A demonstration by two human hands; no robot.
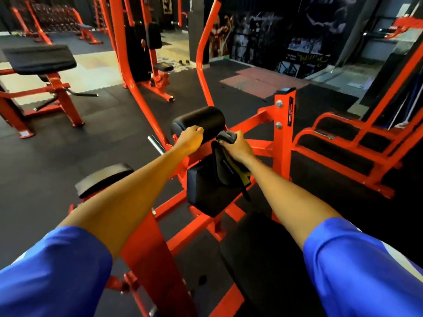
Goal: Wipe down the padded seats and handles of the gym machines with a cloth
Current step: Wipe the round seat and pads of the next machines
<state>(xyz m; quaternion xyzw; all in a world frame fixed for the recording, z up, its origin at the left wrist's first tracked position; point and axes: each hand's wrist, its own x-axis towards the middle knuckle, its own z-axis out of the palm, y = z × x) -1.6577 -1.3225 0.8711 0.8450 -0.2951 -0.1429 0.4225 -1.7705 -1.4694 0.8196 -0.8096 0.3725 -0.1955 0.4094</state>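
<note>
Head view, left hand [191, 136] fisted against black roller pad [201, 118], right hand [238, 147] gripping grey cloth [225, 136]

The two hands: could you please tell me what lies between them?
Head view: the black roller pad shows between the left hand and the cloth in the right hand.

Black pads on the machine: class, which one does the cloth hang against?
The upright flat pad in the middle, below the right hand gripping the cloth. The round roller pad above has only the left hand on it.
</note>
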